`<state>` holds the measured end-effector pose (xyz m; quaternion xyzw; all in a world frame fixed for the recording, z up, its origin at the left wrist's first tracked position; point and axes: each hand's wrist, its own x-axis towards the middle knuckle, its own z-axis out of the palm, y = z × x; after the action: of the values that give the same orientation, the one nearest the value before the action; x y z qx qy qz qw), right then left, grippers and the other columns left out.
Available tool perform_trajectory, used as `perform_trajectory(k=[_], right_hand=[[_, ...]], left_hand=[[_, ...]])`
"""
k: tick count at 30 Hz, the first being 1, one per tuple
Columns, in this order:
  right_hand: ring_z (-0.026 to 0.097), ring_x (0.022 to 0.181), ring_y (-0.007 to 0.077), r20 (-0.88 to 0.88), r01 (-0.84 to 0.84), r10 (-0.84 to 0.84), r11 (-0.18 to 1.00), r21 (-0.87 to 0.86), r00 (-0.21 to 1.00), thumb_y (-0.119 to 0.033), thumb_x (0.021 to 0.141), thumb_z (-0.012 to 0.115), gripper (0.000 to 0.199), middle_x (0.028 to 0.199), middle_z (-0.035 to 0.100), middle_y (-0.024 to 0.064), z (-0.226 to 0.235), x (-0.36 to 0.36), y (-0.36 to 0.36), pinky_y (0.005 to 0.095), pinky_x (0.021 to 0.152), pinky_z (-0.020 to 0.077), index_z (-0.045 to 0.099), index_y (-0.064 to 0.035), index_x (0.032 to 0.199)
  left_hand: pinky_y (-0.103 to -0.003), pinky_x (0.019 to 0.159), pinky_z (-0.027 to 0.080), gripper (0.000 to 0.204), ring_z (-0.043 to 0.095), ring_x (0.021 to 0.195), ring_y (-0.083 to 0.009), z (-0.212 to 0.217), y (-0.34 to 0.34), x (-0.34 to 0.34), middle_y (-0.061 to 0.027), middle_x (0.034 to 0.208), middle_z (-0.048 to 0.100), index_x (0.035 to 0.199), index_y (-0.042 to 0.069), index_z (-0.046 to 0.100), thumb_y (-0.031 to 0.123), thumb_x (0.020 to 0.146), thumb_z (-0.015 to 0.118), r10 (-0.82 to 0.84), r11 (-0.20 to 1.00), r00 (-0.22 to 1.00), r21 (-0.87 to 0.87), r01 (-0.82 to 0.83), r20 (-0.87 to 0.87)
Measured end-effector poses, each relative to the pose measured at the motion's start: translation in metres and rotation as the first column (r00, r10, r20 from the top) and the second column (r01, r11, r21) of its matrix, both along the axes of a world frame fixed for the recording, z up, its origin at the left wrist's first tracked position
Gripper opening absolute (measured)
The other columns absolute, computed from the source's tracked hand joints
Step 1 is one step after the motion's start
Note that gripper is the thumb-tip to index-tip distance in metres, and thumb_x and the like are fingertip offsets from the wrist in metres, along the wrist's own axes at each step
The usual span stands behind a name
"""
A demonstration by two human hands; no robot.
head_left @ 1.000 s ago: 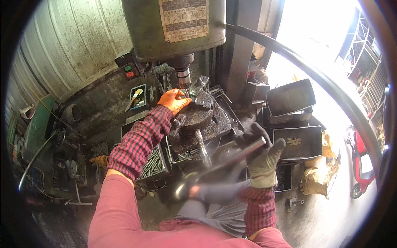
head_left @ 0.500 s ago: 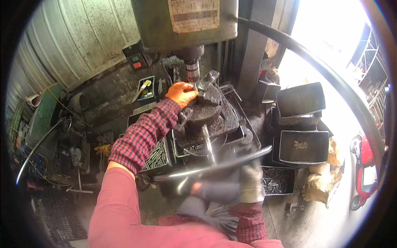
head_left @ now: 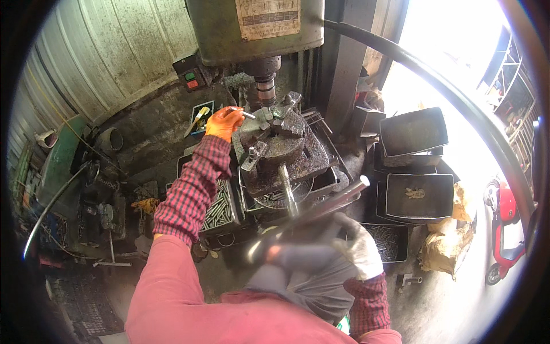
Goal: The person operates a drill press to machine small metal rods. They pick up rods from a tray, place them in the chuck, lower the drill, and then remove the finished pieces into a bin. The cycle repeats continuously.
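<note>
My left hand [head_left: 225, 121], in an orange glove, pinches a short metal pin [head_left: 247, 114] at the left of the drill press vise [head_left: 279, 135]. The chuck [head_left: 264, 86] hangs above the vise jaws. Between those jaws I cannot make out any clamped piece. My right hand [head_left: 362, 250], in a whitish glove, is below the blurred metal lever bar [head_left: 332, 202], fingers parted and seemingly off it. A steel handle [head_left: 287, 189] sticks out from the vise toward me.
A bin of metal pins [head_left: 219, 209] stands left of the vise; another bin of small pieces [head_left: 387, 241] is at the right. Dark trays [head_left: 421, 198] are stacked beyond it. A switch box [head_left: 189, 74] hangs by the wall. A thick black hose [head_left: 435, 80] arcs over the right side.
My left hand has drawn back leftward from the vise with the pin showing in its fingers. The lever bar has swung, and my right hand has shifted right and opened.
</note>
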<state>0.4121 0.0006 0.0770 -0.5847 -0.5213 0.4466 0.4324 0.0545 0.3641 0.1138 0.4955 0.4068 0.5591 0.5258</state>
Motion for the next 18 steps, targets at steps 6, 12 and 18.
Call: perform_trajectory(k=[6, 12, 18], right_hand=[[0.059, 0.131, 0.0251, -0.21, 0.17, -0.188, 0.98, -0.103, 0.959, -0.02, 0.077, 0.092, 0.081, 0.142, 0.062, 0.0172, -0.006, -0.007, -0.041, 0.0345, 0.106, 0.0494, 0.054, 0.0031, 0.145], [0.062, 0.127, 0.0254, -0.316, 0.212, -0.207, 0.977, -0.019, 0.926, -0.011, 0.077, 0.089, 0.07, 0.133, 0.066, 0.0153, -0.038, 0.005, -0.092, 0.0363, 0.109, 0.0495, 0.06, 0.0025, 0.139], [0.065, 0.123, 0.0272, -0.349, 0.314, -0.29, 0.949, 0.013, 0.891, -0.013, 0.078, 0.087, 0.07, 0.131, 0.068, 0.0177, -0.032, 0.015, -0.118, 0.0393, 0.11, 0.0488, 0.059, 0.0033, 0.14]], left_hand=[[-0.026, 0.067, 0.053, 0.014, 0.072, 0.08, -0.0163, -0.001, -0.072, -0.051, -0.0108, 0.098, 0.077, 0.104, 0.005, 0.072, 0.003, 0.09, 0.076, 0.023, 0.999, 0.995, -0.035, -0.019, 0.093], [-0.027, 0.067, 0.053, 0.01, 0.069, 0.08, -0.0155, -0.042, -0.15, -0.129, -0.008, 0.092, 0.075, 0.102, 0.003, 0.071, 0.008, 0.094, 0.074, 0.177, 0.979, 0.983, -0.105, -0.172, 0.042], [-0.026, 0.057, 0.05, 0.007, 0.068, 0.071, -0.0158, -0.163, -0.227, -0.161, -0.0099, 0.089, 0.076, 0.097, 0.006, 0.07, 0.012, 0.094, 0.073, 0.287, 0.9, 0.957, -0.336, -0.279, -0.027]])
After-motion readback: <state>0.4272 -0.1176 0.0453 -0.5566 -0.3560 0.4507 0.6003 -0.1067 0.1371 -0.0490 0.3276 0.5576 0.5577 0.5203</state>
